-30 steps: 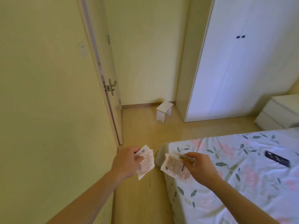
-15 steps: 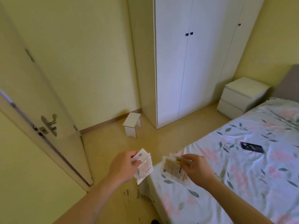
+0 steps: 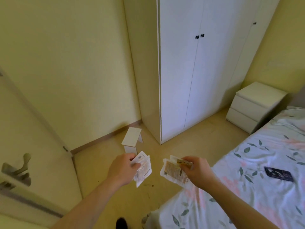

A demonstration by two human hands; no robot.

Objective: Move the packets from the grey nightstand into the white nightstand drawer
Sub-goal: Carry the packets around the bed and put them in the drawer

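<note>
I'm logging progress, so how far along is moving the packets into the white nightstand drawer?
Done: packets are picked up. The left hand grips some packets and the right hand grips more packets. In hand: carrying them between door and bed. Left: reach the white nightstand beside the wardrobe, open a drawer, both look closed, and put the packets in.
</note>
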